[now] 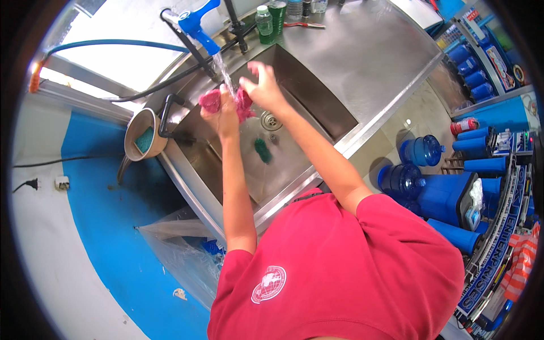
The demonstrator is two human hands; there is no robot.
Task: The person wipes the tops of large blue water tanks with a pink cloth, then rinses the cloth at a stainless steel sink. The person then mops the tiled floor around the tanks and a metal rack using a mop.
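Note:
My left hand [225,116] is closed around a wet, pinkish-red cloth [243,106], which bulges out on both sides of the fist. A stream of water [224,69] falls onto it from a blue tap nozzle [195,24]. Just right of the cloth, my right hand [266,89] is raised with its fingers apart; whether its near edge touches the cloth is hard to tell. Both hands are over the stainless steel sink [309,82]. Below them, a dark green scouring pad [262,150] lies on the sink floor near the round drain [271,120].
Left of the sink hangs a beige pot [144,148] containing a green sponge [145,139]. Green bottles [264,22] stand at the back of the steel counter [362,45]. Large blue water jugs [422,151] and blue containers are on the floor at right.

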